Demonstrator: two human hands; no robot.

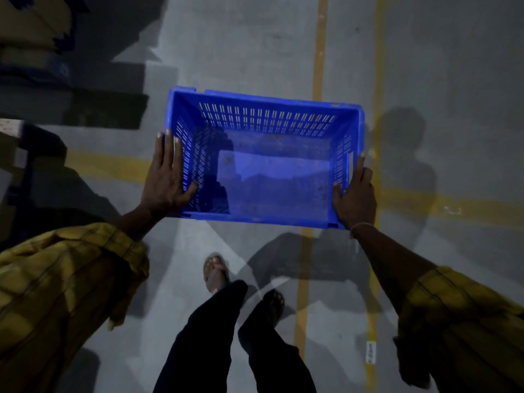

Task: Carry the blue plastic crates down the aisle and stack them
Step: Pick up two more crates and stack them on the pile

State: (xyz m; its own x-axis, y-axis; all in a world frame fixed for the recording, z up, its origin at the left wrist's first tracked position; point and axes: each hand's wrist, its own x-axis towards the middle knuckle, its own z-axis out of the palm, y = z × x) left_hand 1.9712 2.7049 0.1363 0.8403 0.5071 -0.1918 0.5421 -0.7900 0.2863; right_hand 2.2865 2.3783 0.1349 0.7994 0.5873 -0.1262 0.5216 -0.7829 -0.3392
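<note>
Carrying is the step in hand. One blue crate (pixel 272 163) is held in the air in front of the person, above the grey floor (pixel 241 46), with its open top toward the camera and nothing inside it. The left hand (pixel 167 177) lies flat against the left short wall, fingers straight along the outside and the thumb hooked over the rim to the inside. The right hand (pixel 354 194) presses the right short wall in the same manner, fingers extended and thumb inside, just beside the handle slot. So both hands clamp the crate between them and do not curl around a handle. Two feet in sandals (pixel 215 275) stand on the floor below, beside the yellow lines (pixel 319 52). No stack is visible, so the person probably must walk further, then lower the crate squarely onto another one.
</note>
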